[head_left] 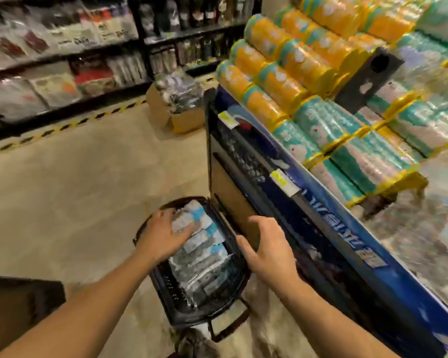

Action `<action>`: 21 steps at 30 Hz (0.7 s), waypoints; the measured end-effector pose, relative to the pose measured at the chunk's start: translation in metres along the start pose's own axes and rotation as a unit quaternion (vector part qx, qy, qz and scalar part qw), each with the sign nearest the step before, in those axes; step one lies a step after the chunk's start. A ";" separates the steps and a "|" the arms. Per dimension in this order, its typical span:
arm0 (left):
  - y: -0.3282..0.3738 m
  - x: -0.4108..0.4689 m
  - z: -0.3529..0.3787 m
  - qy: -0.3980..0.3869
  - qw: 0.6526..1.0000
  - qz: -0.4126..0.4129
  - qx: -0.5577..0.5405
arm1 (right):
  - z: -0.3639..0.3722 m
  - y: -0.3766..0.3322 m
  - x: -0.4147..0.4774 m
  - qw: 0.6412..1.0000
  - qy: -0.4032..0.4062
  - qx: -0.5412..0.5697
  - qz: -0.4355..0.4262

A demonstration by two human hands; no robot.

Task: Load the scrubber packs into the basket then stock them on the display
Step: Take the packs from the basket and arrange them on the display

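Head camera looks down on silvery, clear-wrapped scrubber packs (202,257) with pale blue labels, stacked in a row that fills a dark plastic shopping basket (166,288). The basket stands on the beige floor (75,189), its long side just beside the foot of the blue-fronted display (329,228), and its loop handle (228,324) hangs down at the near end. The left hand (163,236) lies palm down on the packs at the basket's far end; its fingers reach over the top pack, but they are blurred, so I cannot tell whether the grip has closed on it. The right hand (267,251) hovers above the basket's right rim, near the display front, its grip wide, fingers spread and curved, holding nothing. Two yellow price tags (279,178) sit on the edge of the display. On its top lie rows of orange rolled packs (277,86) and teal rolled packs (329,122), side by side and touching, with a dark grey block (367,78) bearing a round hole standing among them. Beyond the display's far corner an open brown cardboard box (181,120) on the floor holds more wrapped goods. Yellow-and-black striped tape (70,124) runs along the floor in front of black shelves (62,60) packed with bagged goods, all blurred.
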State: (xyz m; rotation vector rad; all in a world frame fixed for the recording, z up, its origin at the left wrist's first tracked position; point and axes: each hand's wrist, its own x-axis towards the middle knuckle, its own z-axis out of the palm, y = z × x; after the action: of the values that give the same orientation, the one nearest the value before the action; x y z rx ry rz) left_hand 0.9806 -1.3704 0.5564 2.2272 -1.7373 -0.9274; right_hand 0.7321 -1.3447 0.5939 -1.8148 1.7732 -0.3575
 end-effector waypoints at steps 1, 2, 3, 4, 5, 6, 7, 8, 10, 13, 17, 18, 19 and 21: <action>-0.031 0.019 0.005 -0.012 1.000 -0.006 0.006 | 0.033 -0.007 0.010 0.999 -0.027 0.005 0.028; -0.065 0.041 0.012 -0.028 0.999 -0.015 0.016 | 0.066 -0.009 0.021 0.997 -0.048 0.017 0.056; -0.092 0.061 0.019 -0.049 0.998 -0.026 0.023 | 0.098 -0.009 0.032 0.993 -0.069 0.035 0.088; -0.117 0.079 0.025 -0.069 0.996 -0.042 0.024 | 0.127 -0.006 0.041 0.986 -0.093 0.050 0.130; -0.140 0.099 0.033 -0.086 0.994 -0.055 0.028 | 0.160 0.003 0.053 0.976 -0.114 0.065 0.176; -0.160 0.116 0.042 -0.100 0.992 -0.061 0.038 | 0.193 0.013 0.062 0.962 -0.136 0.075 0.227; -0.178 0.132 0.052 -0.115 0.990 -0.061 0.049 | 0.224 0.024 0.068 0.946 -0.146 0.091 0.275; -0.190 0.147 0.060 -0.121 0.989 -0.059 0.062 | 0.256 0.037 0.076 0.931 -0.144 0.113 0.314; -0.218 0.179 0.084 -0.127 0.987 -0.064 0.074 | 0.316 0.063 0.087 0.895 -0.151 0.154 0.390; -0.258 0.229 0.129 -0.134 0.986 -0.053 0.089 | 0.385 0.100 0.100 0.835 -0.130 0.195 0.499; -0.273 0.274 0.171 -0.140 0.985 -0.020 0.098 | 0.449 0.142 0.106 0.717 -0.035 0.321 0.618; -0.271 0.283 0.178 -0.140 0.985 -0.016 0.097 | 0.460 0.150 0.108 0.684 -0.015 0.354 0.638; -0.270 0.293 0.185 -0.140 0.985 -0.004 0.097 | 0.467 0.157 0.110 0.652 -0.001 0.382 0.655; -0.266 0.312 0.197 -0.147 0.985 0.017 0.090 | 0.479 0.172 0.114 0.603 0.018 0.417 0.680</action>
State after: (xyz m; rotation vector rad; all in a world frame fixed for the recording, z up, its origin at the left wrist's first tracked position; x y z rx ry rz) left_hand 1.1274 -1.5294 0.1558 2.2529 -2.0526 -1.1871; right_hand 0.8682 -1.3477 0.0907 0.3876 1.9328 -0.4173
